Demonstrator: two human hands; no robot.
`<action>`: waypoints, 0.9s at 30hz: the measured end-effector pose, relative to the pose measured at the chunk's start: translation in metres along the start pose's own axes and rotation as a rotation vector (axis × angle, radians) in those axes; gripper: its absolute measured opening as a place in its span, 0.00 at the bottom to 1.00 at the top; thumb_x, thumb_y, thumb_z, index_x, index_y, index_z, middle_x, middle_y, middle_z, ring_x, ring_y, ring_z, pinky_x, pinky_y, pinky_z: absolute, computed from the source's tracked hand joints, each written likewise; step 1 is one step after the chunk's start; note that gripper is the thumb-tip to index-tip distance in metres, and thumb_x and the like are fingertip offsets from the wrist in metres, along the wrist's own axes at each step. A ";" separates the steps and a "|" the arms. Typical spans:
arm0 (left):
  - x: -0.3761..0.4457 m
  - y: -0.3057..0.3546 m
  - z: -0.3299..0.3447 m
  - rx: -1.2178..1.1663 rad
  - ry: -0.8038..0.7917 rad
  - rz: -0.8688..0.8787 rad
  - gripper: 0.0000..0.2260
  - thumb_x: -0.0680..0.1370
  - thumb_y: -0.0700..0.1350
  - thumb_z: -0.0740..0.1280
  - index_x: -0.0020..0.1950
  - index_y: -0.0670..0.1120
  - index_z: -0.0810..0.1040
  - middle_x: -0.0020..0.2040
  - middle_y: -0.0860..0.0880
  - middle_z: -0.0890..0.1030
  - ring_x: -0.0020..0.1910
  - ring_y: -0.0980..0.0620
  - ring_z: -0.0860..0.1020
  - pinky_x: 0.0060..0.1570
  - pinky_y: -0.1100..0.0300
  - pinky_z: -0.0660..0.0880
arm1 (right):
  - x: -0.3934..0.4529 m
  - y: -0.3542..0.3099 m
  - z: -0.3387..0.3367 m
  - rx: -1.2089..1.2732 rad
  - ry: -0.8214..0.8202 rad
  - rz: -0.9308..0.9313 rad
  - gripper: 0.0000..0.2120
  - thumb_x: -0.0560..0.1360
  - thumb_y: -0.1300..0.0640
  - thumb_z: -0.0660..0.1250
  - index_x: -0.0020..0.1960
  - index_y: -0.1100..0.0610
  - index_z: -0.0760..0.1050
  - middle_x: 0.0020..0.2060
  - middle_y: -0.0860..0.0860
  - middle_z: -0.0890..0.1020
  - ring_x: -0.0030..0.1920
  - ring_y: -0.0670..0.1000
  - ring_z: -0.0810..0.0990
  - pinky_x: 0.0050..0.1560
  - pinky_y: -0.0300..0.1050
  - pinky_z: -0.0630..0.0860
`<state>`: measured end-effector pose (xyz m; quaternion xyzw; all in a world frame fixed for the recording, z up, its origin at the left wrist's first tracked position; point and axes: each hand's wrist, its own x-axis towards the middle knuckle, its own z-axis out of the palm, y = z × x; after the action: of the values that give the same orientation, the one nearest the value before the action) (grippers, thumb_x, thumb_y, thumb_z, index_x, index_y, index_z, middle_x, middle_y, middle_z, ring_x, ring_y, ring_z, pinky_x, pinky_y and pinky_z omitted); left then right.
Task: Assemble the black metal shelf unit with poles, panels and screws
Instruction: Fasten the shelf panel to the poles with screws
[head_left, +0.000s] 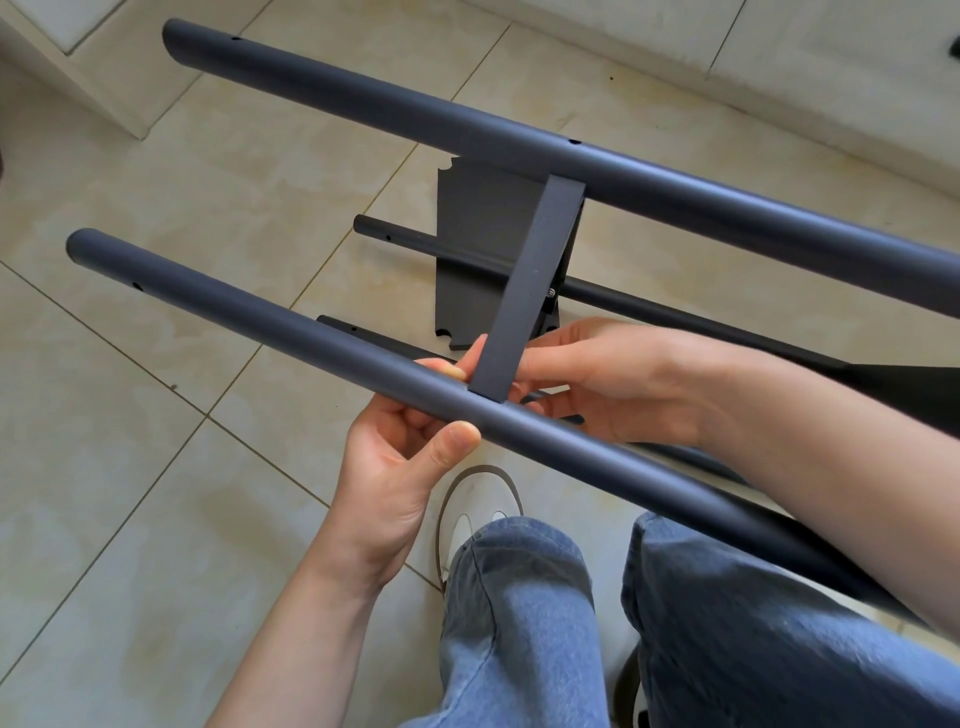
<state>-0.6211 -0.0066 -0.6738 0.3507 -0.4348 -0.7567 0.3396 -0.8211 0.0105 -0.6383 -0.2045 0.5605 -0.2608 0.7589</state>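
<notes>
Left hand: your left hand (402, 457) comes up from below, palm toward you, fingers curled behind the near pole (291, 338) and thumb laid on its front, gripping it just left of the panel joint
Right hand: your right hand (597, 384) reaches in from the right behind the near pole, fingers extended toward the lower end of the shelf panel (524, 288); whether they pinch anything there you cannot tell
Hidden: right fingertips sit behind the panel edge and pole; the joint's fastener is not visible on the near side; both upper poles run out of frame at right
Shelf unit: held above the tiled floor (156, 467), over your jeans (519, 623); near pole and far pole (467, 124) lie roughly parallel, dark matte metal with small screw holes, the panel seen edge-on bridging them
Lower parts: two more poles (467, 254) below, close to the floor, with a screw (550, 292) showing at the panel's underside
Foot: one white shoe (472, 514) on the tiles
</notes>
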 end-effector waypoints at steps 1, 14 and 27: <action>0.000 0.000 0.000 -0.002 -0.003 0.004 0.19 0.66 0.56 0.82 0.53 0.56 0.83 0.58 0.47 0.85 0.59 0.44 0.83 0.58 0.57 0.77 | -0.002 -0.001 -0.001 0.005 -0.013 0.002 0.21 0.76 0.52 0.70 0.65 0.61 0.78 0.42 0.51 0.80 0.41 0.47 0.75 0.52 0.46 0.73; -0.001 -0.002 0.002 0.025 -0.015 0.030 0.17 0.67 0.55 0.81 0.54 0.59 0.84 0.54 0.55 0.85 0.55 0.56 0.83 0.55 0.64 0.77 | -0.006 0.003 -0.007 0.065 -0.017 0.013 0.32 0.61 0.52 0.73 0.64 0.63 0.78 0.35 0.50 0.79 0.37 0.48 0.76 0.46 0.45 0.74; -0.001 -0.002 0.007 0.003 -0.006 0.032 0.19 0.67 0.55 0.81 0.55 0.56 0.83 0.59 0.47 0.84 0.60 0.47 0.82 0.59 0.58 0.77 | -0.002 0.005 -0.003 0.064 -0.008 0.020 0.24 0.74 0.56 0.70 0.68 0.63 0.75 0.48 0.55 0.76 0.41 0.48 0.73 0.50 0.46 0.73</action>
<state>-0.6265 -0.0020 -0.6724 0.3417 -0.4426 -0.7516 0.3499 -0.8234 0.0156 -0.6405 -0.1755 0.5508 -0.2702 0.7700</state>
